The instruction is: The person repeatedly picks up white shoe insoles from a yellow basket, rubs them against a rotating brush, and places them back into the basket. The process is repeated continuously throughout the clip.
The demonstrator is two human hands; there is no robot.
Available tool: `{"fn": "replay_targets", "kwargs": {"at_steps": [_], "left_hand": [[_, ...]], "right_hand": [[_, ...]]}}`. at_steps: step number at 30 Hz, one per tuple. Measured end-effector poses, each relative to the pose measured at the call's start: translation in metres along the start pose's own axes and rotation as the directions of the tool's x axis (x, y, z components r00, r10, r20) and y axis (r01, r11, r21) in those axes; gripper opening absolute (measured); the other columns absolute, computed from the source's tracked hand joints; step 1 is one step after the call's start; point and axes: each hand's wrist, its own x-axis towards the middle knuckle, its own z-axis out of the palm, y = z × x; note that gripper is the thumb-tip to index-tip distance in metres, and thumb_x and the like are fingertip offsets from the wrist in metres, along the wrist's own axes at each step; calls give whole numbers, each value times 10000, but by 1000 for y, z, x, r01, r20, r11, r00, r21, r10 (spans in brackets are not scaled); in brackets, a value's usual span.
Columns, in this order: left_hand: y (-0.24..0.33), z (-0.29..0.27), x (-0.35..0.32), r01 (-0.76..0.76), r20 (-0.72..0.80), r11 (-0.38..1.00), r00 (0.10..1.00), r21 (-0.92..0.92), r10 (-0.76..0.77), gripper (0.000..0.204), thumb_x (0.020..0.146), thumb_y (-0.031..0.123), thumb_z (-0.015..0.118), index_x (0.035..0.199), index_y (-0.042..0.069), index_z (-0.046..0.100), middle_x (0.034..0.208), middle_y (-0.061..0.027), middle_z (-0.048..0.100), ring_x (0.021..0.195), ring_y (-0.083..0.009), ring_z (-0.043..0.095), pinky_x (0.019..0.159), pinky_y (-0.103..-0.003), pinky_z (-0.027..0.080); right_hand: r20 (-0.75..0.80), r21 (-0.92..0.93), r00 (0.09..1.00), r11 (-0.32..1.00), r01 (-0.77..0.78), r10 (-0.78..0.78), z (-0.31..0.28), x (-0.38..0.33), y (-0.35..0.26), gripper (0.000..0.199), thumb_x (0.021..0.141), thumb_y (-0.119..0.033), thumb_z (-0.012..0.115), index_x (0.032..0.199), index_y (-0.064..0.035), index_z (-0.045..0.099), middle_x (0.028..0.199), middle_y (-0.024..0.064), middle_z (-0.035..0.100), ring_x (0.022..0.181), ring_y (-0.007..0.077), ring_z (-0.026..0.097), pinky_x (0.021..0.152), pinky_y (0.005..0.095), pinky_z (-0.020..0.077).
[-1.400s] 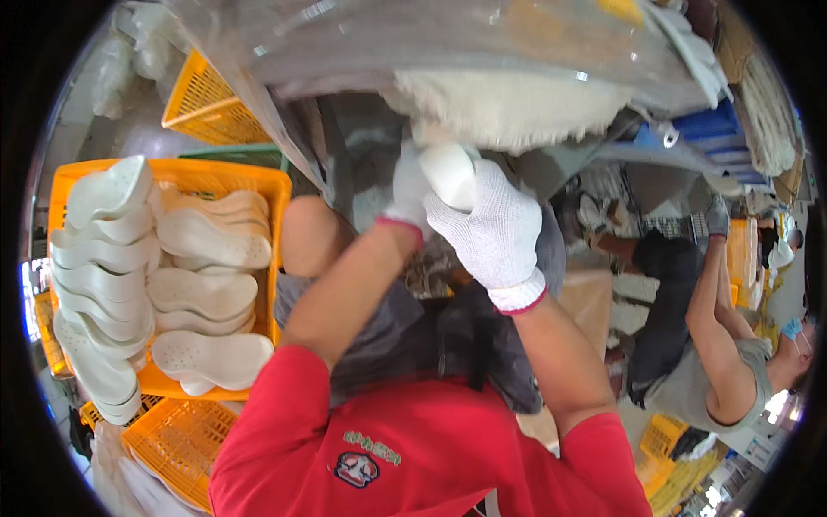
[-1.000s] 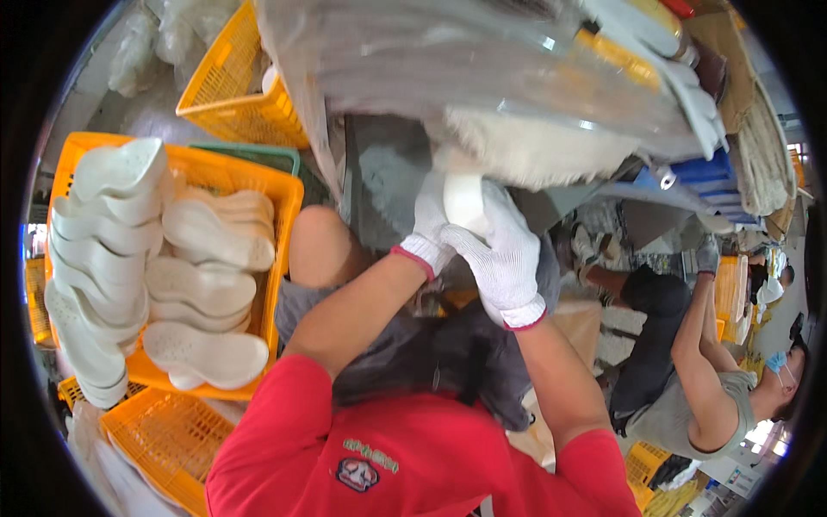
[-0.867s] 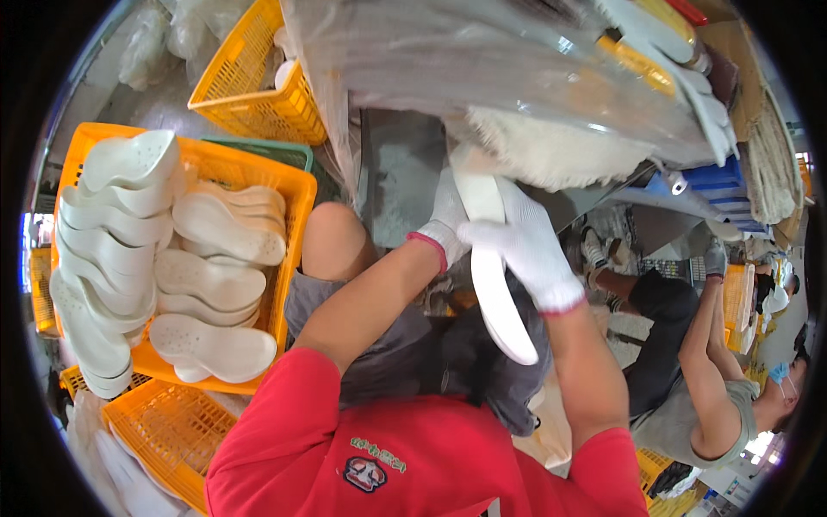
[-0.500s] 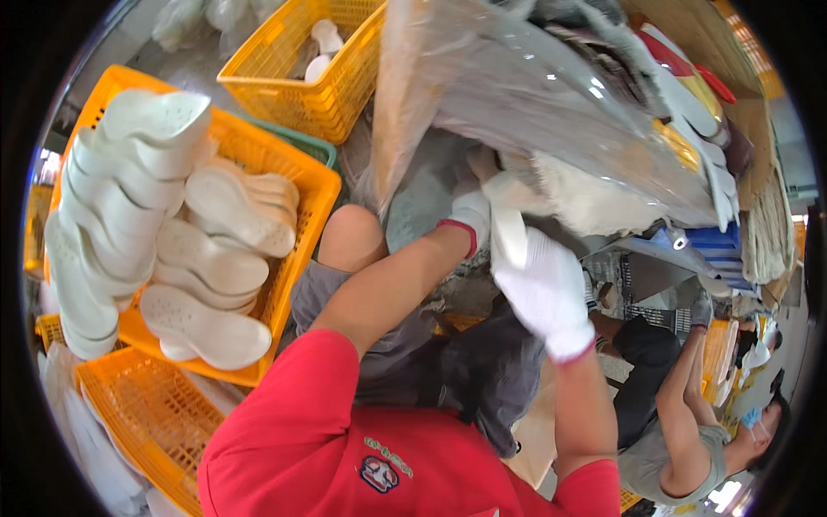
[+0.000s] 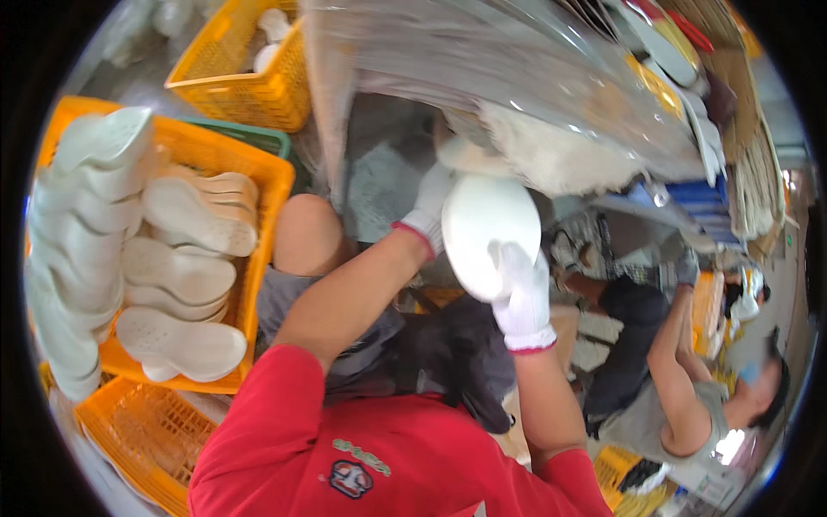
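A smooth white shoe sole (image 5: 491, 226) is held up in front of me, its broad face turned toward the view. My right hand (image 5: 524, 302), in a white knit glove with a red cuff, grips its near end, thumb across the face. My left hand (image 5: 432, 200), gloved alike, is closed at the sole's left far side; most of its fingers are hidden. Just beyond the sole is a fluffy white pad (image 5: 560, 153), under clear plastic sheeting (image 5: 482, 65). A pale rounded piece (image 5: 472, 158) lies between them; I cannot tell whether it belongs to the sole.
At the left, an orange crate (image 5: 274, 194) holds many stacked white soles (image 5: 177, 345). Another orange crate (image 5: 146, 431) stands below it, and a yellow crate (image 5: 250, 96) with a few pieces stands behind. A co-worker (image 5: 663, 388) sits at the right. Cardboard (image 5: 745, 112) borders the far right.
The sole has turned from nearly edge-on to broad face toward the view. My right hand has swung lower on it with the thumb on its face. The whole view has shifted somewhat.
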Motion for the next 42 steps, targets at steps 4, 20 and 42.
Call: {"fn": "replay_targets", "kwargs": {"at_steps": [4, 20, 42], "left_hand": [[20, -39, 9, 7, -15, 997, 1000, -78, -9, 445, 1181, 390, 517, 1331, 15, 702, 1235, -153, 773, 1097, -265, 749, 979, -384, 616], [-1, -45, -48, -125, -80, 977, 987, 170, 140, 590, 1160, 537, 500, 1425, 40, 676, 1345, -117, 744, 1222, -250, 679, 1126, -424, 537], [193, 40, -382, -462, 607, -647, 795, 606, 0, 332, 799, 145, 787, 1128, 130, 744, 1047, -138, 716, 1055, -386, 713, 950, -439, 588]], "right_hand": [[93, -208, 974, 961, -183, 206, 43, 14, -21, 607, 930, -43, 804, 1498, 56, 615, 1312, 154, 770, 1121, 223, 763, 979, 358, 621], [453, -872, 891, 206, 444, -5, 10, -7, -30, 394, 954, -86, 758, 1317, 69, 739, 1204, 115, 828, 1038, 226, 792, 911, 325, 611], [287, -720, 937, 689, 75, 198, -54, -101, 8, 638, 1092, -199, 688, 1647, 38, 482, 1416, 201, 699, 1240, 274, 697, 1123, 400, 549]]}}
